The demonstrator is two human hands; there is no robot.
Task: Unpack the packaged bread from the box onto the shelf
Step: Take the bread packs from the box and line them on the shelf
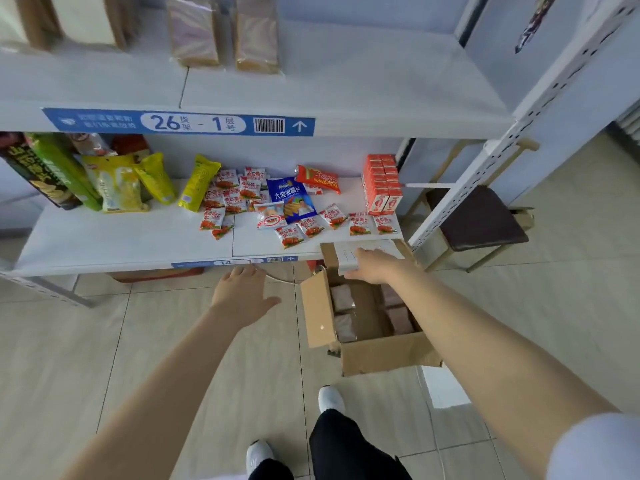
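Our left hand [242, 292] hangs released. Our right hand [375, 270] touches the white flap [363, 252] of the cardboard box [381, 355], and we cannot tell if it grasps. Let go, the flap might fall over the packaged bread [343, 299].

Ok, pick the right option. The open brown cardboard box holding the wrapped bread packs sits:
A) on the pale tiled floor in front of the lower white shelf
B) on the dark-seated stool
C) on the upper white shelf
A: the open brown cardboard box stands on the pale tiled floor in front of the lower white shelf, with the right hand at its far flap.
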